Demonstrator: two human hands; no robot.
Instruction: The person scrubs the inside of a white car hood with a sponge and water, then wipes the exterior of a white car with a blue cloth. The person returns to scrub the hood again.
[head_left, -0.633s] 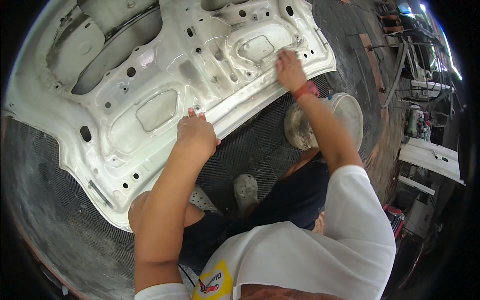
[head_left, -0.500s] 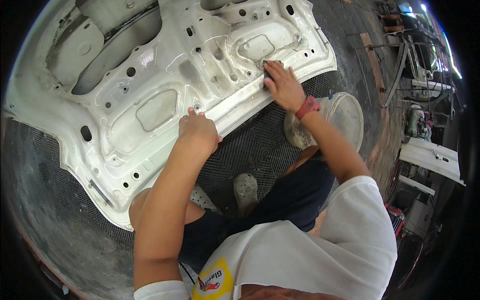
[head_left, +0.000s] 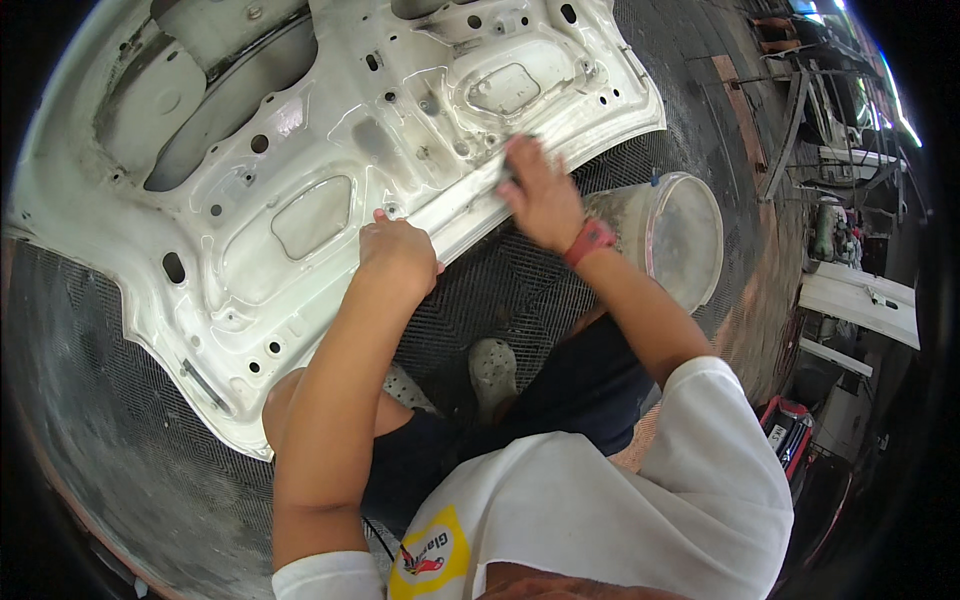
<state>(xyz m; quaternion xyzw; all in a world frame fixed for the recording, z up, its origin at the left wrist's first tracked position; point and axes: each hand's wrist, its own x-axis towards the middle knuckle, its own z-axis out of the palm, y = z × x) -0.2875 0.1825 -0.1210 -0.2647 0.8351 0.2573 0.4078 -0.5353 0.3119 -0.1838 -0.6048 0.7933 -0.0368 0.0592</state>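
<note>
A large white car body panel [head_left: 300, 200], stamped with holes and recesses, lies flat on a dark textured rubber floor mat [head_left: 500, 290] in front of the person, filling most of the upper left of the view. Its near edge runs diagonally from the lower left up toward the right.

The left hand [head_left: 398, 255] rests on that near edge, about midway along it, fingers curled down over the rim of the panel and pressed against the metal. The right hand [head_left: 540, 190] lies further up the same edge, palm down and fingers held together flat on the panel; a small dark thing seems to sit under the fingertips, but it is blurred and too hidden to tell what it is. A red wristband [head_left: 592, 240] circles the right wrist.

Just beyond the right forearm stands a translucent plastic bucket [head_left: 680, 235] on the mat, close to the panel's corner but apart from it. Below the hands, the person's knee, dark shorts and a pale shoe [head_left: 493, 368] show on the mat. To the far right, metal frames and another white panel [head_left: 860, 305] lie well apart.
</note>
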